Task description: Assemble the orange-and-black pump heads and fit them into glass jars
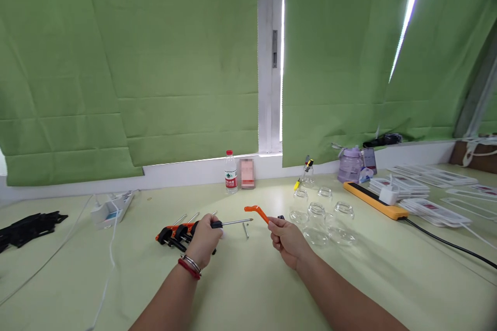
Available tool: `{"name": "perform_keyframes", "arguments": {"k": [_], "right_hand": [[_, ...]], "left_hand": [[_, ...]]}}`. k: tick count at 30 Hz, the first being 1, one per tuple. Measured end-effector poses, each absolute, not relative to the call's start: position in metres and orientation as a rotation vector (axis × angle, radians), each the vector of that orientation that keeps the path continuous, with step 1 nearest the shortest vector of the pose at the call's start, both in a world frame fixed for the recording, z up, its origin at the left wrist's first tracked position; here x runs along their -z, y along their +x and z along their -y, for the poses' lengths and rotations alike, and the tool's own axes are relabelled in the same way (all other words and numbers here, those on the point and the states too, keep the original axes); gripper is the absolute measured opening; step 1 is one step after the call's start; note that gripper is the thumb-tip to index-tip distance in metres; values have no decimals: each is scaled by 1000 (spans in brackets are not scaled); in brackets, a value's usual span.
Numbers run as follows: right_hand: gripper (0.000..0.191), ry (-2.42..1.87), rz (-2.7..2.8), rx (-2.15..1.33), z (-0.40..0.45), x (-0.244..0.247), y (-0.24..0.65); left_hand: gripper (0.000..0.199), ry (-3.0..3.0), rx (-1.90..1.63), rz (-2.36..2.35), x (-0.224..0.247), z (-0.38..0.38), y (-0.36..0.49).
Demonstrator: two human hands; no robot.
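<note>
My left hand (204,239) is closed round the black handle of a screwdriver (235,222), whose metal shaft points right. Between the fingers of my right hand (289,239) is an orange plastic piece (257,211), its bent end toward the upper left. A small dark part pokes out behind that hand, too hidden to name. Orange and black parts (171,235) with metal rods lie left of and partly behind my left hand. A loose metal screw (246,230) rests on the table (240,284) below the screwdriver's shaft.
Clear glass jars (316,223) stand right of my right hand. A water bottle (230,173) and a pink box (247,174) are by the wall. An orange power strip (375,200), a purple jug (350,164) and stacked white frames lie right; a white power strip (116,210) and black cloth (31,230) lie left.
</note>
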State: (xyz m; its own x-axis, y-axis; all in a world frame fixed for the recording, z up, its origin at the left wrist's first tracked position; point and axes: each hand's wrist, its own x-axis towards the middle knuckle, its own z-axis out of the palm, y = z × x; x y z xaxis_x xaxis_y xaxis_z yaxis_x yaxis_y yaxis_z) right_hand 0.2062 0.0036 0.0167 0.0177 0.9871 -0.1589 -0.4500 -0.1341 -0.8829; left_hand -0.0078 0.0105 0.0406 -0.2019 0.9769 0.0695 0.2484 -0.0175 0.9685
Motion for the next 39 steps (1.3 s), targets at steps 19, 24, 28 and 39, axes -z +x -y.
{"name": "perform_keyframes", "arguments": {"k": [19,24,28,39], "right_hand": [[7,-999,839,-1578,-5,-5,200],[7,-1022,877,-1579,-5,-5,198],[16,-1017,968,-1620,-3,-3,196],[26,-980,1165,-1693,1,6,191]], "left_hand": [[32,1313,-1355,-1388,-12,-5,4],[35,1296,-1367,-1374,-11,-5,1],[48,1295,-1393,-1335,-11,-5,4],[47,1281,-1291,-1055,-17,9,14]]}}
